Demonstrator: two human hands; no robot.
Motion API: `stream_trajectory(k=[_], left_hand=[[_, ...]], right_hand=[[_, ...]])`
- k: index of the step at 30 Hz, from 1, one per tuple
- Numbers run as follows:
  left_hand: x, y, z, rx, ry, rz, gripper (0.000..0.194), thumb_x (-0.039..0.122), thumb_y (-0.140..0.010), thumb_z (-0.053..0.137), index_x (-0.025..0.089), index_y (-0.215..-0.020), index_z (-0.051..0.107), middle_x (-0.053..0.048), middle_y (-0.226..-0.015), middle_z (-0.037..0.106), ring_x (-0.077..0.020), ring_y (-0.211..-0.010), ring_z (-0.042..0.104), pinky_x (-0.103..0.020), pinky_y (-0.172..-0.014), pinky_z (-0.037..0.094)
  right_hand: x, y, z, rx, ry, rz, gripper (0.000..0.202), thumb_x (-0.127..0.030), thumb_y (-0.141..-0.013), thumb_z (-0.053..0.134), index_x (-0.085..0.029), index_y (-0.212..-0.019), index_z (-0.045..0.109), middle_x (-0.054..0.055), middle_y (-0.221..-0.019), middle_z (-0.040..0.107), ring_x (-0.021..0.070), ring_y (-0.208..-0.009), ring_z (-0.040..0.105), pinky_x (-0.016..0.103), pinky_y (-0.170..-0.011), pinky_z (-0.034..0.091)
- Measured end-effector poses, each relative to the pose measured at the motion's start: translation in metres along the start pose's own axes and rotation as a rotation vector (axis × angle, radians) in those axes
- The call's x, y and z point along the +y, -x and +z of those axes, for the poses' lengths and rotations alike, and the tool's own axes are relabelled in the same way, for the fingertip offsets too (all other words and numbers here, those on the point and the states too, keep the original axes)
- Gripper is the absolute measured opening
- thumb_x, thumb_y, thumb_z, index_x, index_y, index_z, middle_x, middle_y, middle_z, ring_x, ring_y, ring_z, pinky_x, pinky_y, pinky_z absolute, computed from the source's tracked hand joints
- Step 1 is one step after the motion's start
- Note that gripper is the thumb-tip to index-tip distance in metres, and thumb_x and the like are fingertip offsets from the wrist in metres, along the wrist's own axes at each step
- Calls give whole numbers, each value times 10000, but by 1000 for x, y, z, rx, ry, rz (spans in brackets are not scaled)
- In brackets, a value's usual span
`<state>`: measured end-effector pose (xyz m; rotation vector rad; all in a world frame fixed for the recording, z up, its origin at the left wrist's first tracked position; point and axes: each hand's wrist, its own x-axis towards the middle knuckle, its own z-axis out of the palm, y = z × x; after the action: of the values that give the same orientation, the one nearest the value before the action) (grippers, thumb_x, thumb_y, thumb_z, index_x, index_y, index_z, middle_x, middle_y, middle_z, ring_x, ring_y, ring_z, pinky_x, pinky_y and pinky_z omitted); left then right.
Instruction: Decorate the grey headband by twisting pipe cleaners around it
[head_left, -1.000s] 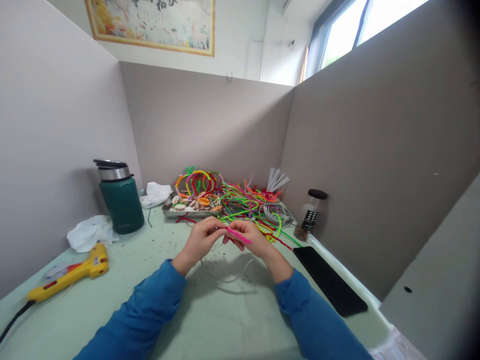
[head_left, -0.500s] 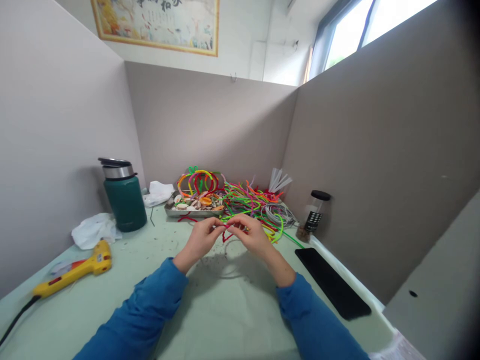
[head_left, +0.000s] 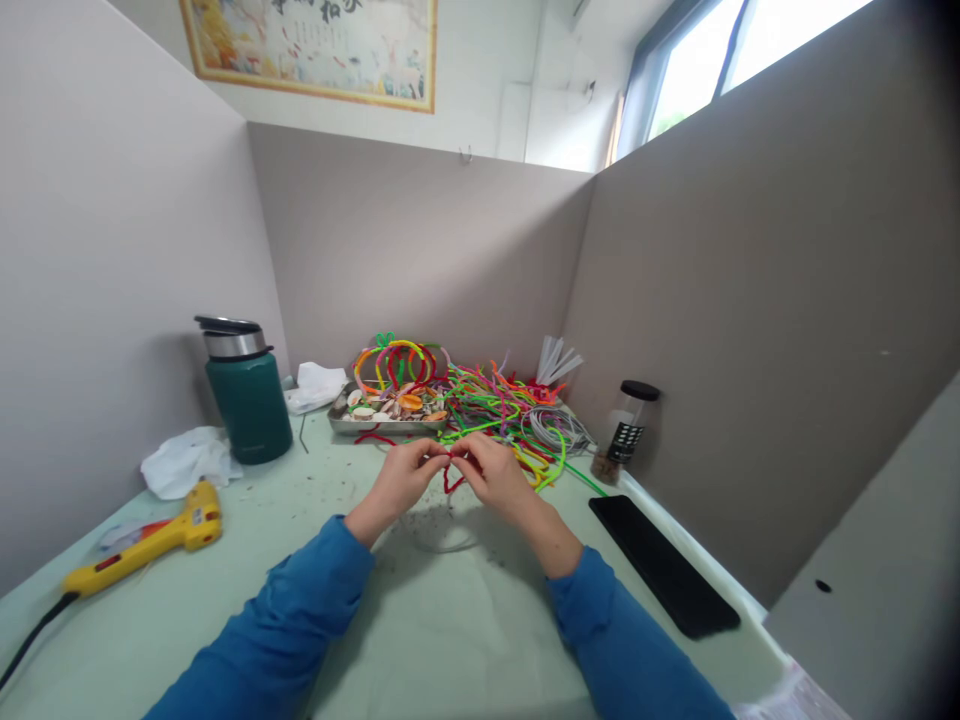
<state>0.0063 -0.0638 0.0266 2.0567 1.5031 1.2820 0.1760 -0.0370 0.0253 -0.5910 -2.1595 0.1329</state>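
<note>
My left hand [head_left: 405,483] and my right hand [head_left: 496,478] meet fingertip to fingertip above the middle of the table. Both pinch a red pipe cleaner [head_left: 448,481], which hangs in a small bent shape below the fingertips. A thin grey ring [head_left: 442,549] shows faintly under the hands. Just behind them lies a pile of colourful pipe cleaners [head_left: 495,400], and to its left a metal tray [head_left: 386,427] holds wooden slices and coloured rings.
At the left stand a green bottle [head_left: 250,405], white tissue [head_left: 187,462] and a yellow glue gun [head_left: 150,550]. A clear jar [head_left: 626,430] and a black flat object [head_left: 664,565] are at the right. Grey partitions [head_left: 420,240] surround the table.
My right hand has shifted slightly to the left, with its fingers still pinched at my left hand. My left hand has hardly moved.
</note>
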Motion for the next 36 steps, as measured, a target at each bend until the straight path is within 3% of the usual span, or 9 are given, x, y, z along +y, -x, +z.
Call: stream_trajectory(k=[15, 24, 30, 36], left_hand=[[-3, 2, 2, 4, -70, 64, 184, 286, -766, 531, 149, -719, 645, -5, -620, 632, -99, -546, 493, -201, -531, 329], [-6, -4, -1, -74, 121, -102, 242, 366, -701, 558, 140, -701, 645, -18, -646, 629, -126, -595, 501, -214, -539, 361], [-3, -3, -1, -119, 262, -225, 277, 382, -674, 588, 122, -750, 647, 6, -609, 587, -91, -519, 438, -199, -474, 323], [-2, -2, 1, -127, 249, -209, 266, 379, -683, 580, 118, -699, 627, 24, -555, 538, -74, -483, 389, -190, -440, 291]], right_hand=[[1, 1, 6, -85, 96, 44, 78, -175, -874, 445, -170, -873, 522, 61, -832, 563, 166, -767, 533, 273, -682, 407], [2, 3, 10, -70, 9, 67, 107, -217, -880, 458, -172, -942, 533, 51, -860, 584, 151, -772, 537, 255, -684, 399], [4, 4, 10, -52, 3, 51, 118, -166, -862, 456, -173, -936, 547, 51, -851, 588, 151, -761, 535, 255, -680, 394], [-2, 4, 9, -43, -30, 52, 117, -167, -840, 483, -170, -937, 549, 56, -859, 599, 158, -771, 543, 263, -686, 402]])
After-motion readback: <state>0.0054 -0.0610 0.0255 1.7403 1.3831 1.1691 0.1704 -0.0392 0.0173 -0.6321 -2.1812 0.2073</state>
